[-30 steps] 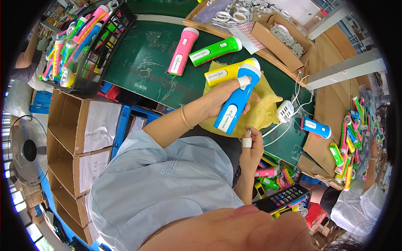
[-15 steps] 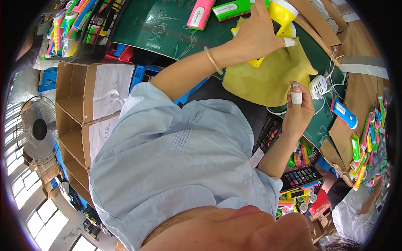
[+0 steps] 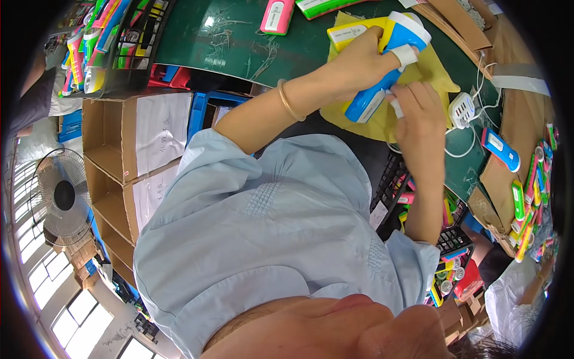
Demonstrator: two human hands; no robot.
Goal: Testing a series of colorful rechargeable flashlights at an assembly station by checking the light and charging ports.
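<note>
worktable, green [image 3: 197, 57]: one, lying beneath and ahead of both hands. cardboard rack [image 3: 129, 140]: one, well to the left of the left hand, at least three openings in view. black crate [image 3: 146, 72]: one, far left and ahead of the left hand, filled with flashlights too overlapped to count. standing fan [image 3: 64, 195]: one, farthest left of the hands. yellow cloth [image 3: 433, 70]: one, spread under both hands.

hands: two. left hand [image 3: 365, 63] is wrapped around one blue flashlight [image 3: 362, 103], which is tilted over the cloth, its wide head beyond the thumb and its tail toward the wearer. right hand [image 3: 418, 113] has its fingers bent in beside the lower body of that flashlight; whether it grips anything cannot be told.

other flashlights near the hands: four. one yellow flashlight [image 3: 350, 35] lies just beyond the left hand, partly covered by it; one pink flashlight [image 3: 277, 17] and one green flashlight [image 3: 326, 6] lie farther ahead, both cut by the view; one second blue flashlight [image 3: 501, 149] lies to the right of the right hand.

white charging block [image 3: 461, 110]: one, near the right hand, on its right. bracelet [image 3: 288, 100]: one, on the left wrist. white finger wraps: two, one on the left thumb [image 3: 406, 55], one on a right-hand finger
</note>
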